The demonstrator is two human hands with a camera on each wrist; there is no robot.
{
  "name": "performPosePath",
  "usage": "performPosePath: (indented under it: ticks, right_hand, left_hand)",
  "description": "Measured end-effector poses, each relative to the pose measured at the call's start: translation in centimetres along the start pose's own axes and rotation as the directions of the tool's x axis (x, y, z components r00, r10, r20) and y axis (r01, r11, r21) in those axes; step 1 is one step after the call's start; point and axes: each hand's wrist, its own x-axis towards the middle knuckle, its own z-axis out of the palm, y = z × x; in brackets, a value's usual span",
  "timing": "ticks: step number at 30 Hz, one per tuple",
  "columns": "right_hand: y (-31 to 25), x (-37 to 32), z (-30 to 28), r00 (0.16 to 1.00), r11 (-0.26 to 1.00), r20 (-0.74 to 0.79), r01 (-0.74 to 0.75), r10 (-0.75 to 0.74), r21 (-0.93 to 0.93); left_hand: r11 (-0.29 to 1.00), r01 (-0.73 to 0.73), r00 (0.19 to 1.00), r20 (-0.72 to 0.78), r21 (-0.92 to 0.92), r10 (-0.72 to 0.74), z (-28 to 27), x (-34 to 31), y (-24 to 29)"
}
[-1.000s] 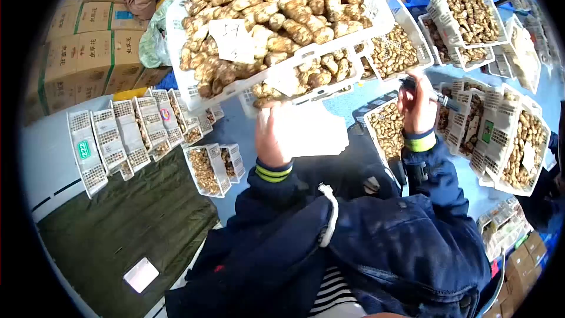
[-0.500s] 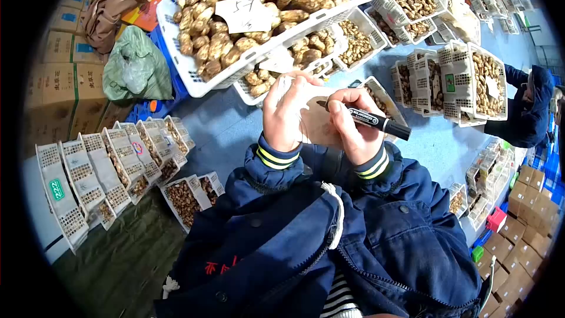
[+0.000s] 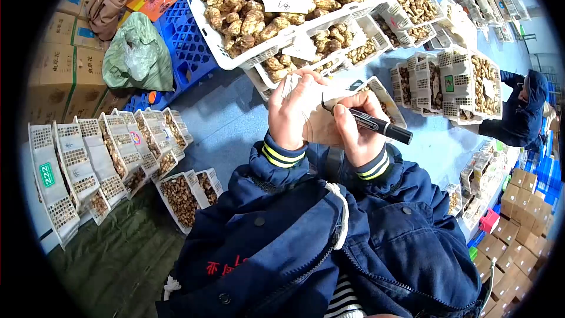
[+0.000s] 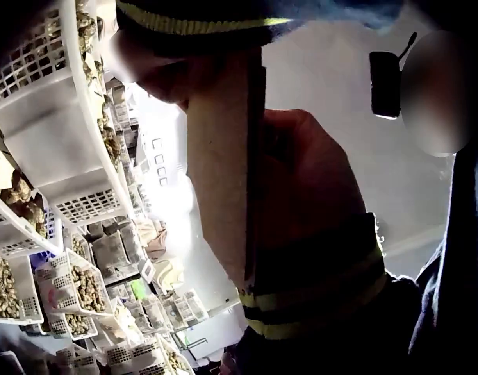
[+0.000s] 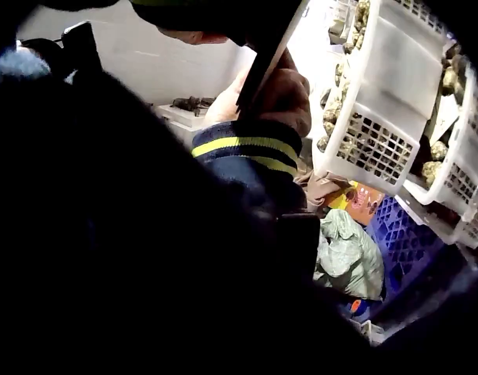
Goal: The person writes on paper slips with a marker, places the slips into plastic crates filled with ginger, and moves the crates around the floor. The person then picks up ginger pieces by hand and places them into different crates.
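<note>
The left hand [image 3: 288, 116] holds a pale paper card [image 3: 319, 128] before the navy jacket [image 3: 282, 232]; the right hand [image 3: 361, 134], now brought to it, pinches a black marker [image 3: 378, 123] — a dark stroke [image 3: 323, 101] shows, so writing seems begun.

From the head camera, the left hand [image 3: 288, 113] partly hides the pale card [image 3: 321, 126].

Room over blue floor [image 3: 219, 112] between left grip [image 3: 288, 115] and crate row [image 3: 91, 148], a loaded crate [image 3: 268, 50] in the way ahead
</note>
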Motion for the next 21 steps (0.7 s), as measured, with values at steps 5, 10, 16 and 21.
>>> performPosePath:
  ticks: [5,10,16,21]
  right_hand:
    - [-0.5,0.0,0.9,0.998,0.995,0.062,-0.011,0.018,-0.102]
    - [-0.1,-0.1,1.6,0.995,0.997,-0.082,-0.054,0.049,-0.053]
    - [0.2,-1.1,0.3,0.984,0.988,-0.095,-0.148,0.153,0.052]
    - [0.3,-0.8,0.2,0.999,0.978,-0.04,-0.017,0.009,-0.209]
  left_hand:
    - [0.998,-0.017,0.999,-0.028,0.053,0.019,-1.0,-0.2,0.2]
    - [1.0,-0.005,1.0,-0.029,0.006,0.005,-1.1,-0.2,0.1]
    - [0.99,0.005,0.998,-0.061,-0.144,-0.014,-1.0,-0.3,0.1]
    - [1.0,0.001,0.995,-0.099,-0.03,-0.004,-0.8,-0.1,0.1]
